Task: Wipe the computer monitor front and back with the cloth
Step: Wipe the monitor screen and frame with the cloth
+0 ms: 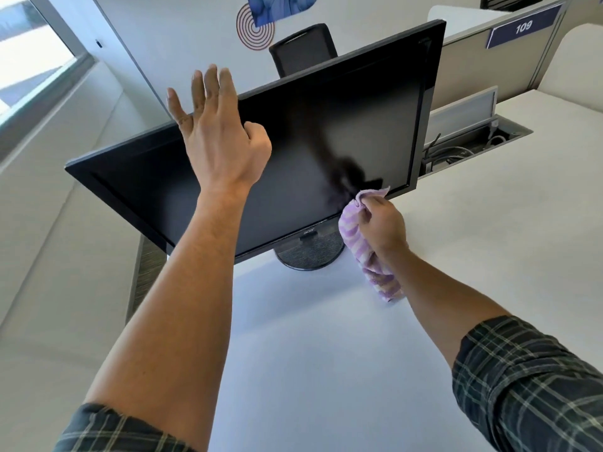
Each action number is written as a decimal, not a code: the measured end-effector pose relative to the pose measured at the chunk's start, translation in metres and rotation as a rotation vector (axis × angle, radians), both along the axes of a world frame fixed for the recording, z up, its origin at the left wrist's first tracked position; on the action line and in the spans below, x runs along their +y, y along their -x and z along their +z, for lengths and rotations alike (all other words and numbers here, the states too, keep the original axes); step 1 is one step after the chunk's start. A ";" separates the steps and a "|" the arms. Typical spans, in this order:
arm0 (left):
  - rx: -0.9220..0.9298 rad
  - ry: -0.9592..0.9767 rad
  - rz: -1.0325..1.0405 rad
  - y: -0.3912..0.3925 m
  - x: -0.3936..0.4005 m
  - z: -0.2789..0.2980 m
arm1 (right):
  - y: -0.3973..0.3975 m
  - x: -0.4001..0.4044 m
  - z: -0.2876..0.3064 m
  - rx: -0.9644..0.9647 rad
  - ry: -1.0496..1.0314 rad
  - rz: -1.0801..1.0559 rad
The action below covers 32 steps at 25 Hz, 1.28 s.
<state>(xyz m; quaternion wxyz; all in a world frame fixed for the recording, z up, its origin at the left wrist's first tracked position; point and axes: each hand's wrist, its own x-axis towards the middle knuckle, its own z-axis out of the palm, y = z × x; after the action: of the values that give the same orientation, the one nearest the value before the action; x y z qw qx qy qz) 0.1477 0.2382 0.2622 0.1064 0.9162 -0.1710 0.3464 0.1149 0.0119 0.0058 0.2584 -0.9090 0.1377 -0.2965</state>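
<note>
A black computer monitor (pixel 342 132) stands on its round base (pixel 310 254) on a white desk (pixel 326 353), its dark screen facing me. My left hand (pixel 218 138) is raised in front of the monitor's top edge, fingers spread and holding nothing; whether it touches the bezel I cannot tell. My right hand (pixel 381 223) grips a purple and white striped cloth (pixel 354 236) at the screen's lower right corner. The cloth's top end touches the bottom bezel and the rest hangs down toward the desk. The monitor's back is hidden.
A black office chair (pixel 303 48) stands behind the monitor. An open cable tray (pixel 470 148) with wires sits in the desk at the right. A partition with a "109" sign (pixel 522 27) rises at the far right. A window (pixel 29 60) is at the left.
</note>
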 end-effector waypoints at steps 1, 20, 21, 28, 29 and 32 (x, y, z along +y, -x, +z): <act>0.012 0.002 0.010 0.000 0.002 0.003 | -0.001 0.008 0.000 0.011 -0.017 0.006; 0.075 0.022 -0.086 -0.003 0.037 0.004 | -0.011 0.124 0.003 -0.112 0.294 0.469; 0.040 0.033 -0.043 -0.004 0.048 0.002 | -0.005 0.112 0.004 -0.107 0.245 0.362; -0.003 0.205 0.133 -0.003 0.111 -0.010 | -0.009 0.119 -0.020 -0.091 0.093 0.230; -0.008 0.230 0.128 -0.003 0.111 -0.009 | -0.008 0.131 -0.022 -0.075 0.086 0.248; -0.041 0.235 0.127 -0.002 0.111 -0.008 | -0.017 0.170 -0.018 -0.160 0.094 0.332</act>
<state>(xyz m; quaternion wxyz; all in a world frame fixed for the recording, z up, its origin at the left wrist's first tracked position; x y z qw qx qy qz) 0.1498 0.3488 0.2538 0.1874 0.8991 -0.0729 0.3887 0.1315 0.1820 -0.0118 0.2710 -0.9039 -0.0489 -0.3273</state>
